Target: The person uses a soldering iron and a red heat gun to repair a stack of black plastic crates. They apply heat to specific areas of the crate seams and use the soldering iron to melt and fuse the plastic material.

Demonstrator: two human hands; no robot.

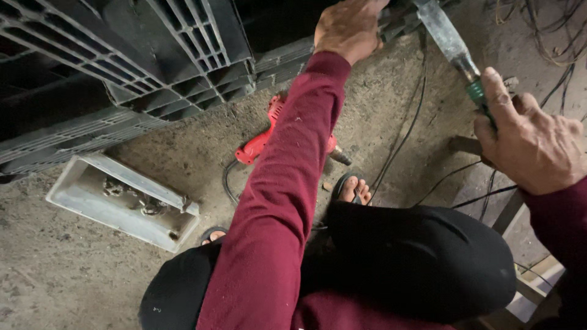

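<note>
Head view: my left hand (347, 27) braces the black plastic pallet (183, 55) at its edge, fingers curled on it. Right hand (531, 150), grip closed round the green handle of a screwdriver (455, 49), shaft angled up-left twd pallet, near left hand. Step, I judge: bringing the tip to the work spot; next needs alignment. Red drill (260, 143) on floor, untouched.

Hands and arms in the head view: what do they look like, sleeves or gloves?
Both hands are bare, no gloves. The left hand and right hand each come out of a long dark red sleeve, plain knit-like fabric reaching the wrist, with no visible markings.
</note>
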